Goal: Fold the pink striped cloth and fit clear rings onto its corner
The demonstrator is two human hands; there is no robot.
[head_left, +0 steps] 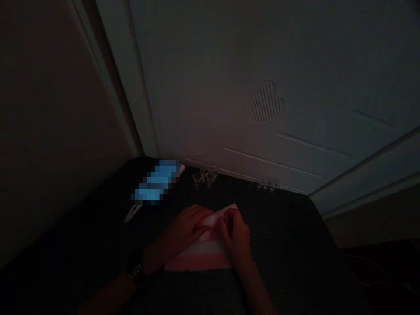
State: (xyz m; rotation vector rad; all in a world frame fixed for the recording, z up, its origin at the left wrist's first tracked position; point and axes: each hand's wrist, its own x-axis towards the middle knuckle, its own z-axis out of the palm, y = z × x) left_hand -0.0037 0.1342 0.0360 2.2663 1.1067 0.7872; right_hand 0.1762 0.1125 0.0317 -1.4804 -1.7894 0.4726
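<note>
In dim light, a pink-and-white cloth (198, 261), partly folded, lies on a dark table. From the left, my left hand (190, 225) rests on the cloth, its fingers stretched out and the thumb apart from them. The fingers of my right hand (236, 234) are bent into a pinch on the raised, folded part near the cloth's upper right corner. Whether anything small lies inside the fold is hidden by my fingers and the dark. A dark band with a light buckle or face circles my left wrist.
Several small clear glass cups (209, 178) stand in a cluster at the table's back edge, with more small clear pieces (267, 186) farther right. A phone with a lit, blurred screen (157, 181) and a strap lies at the back left. Behind rises a pale panel (229, 109) with heart reliefs.
</note>
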